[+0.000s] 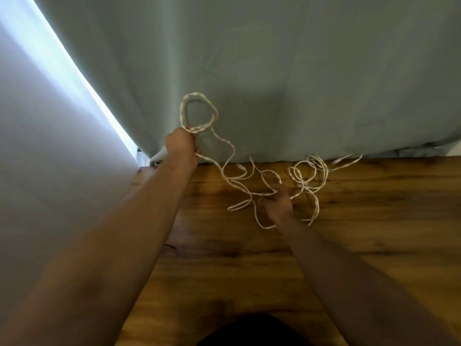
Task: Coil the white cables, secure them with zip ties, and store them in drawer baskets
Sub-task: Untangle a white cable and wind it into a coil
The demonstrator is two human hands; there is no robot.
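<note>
Above the wooden surface (249, 270), my left hand (180, 146): fist around the cable coil (197, 94).
My right hand (278, 202): pinching loose cable (252, 193).

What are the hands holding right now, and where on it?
Left hand grips the base of the cable coil; right hand pinches a loose strand.

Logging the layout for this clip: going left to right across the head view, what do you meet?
Pale wall → bright strip of light → left hand gripping the coiled loops → right hand pinching the loose cable tangle, which spreads on rightward.
</note>
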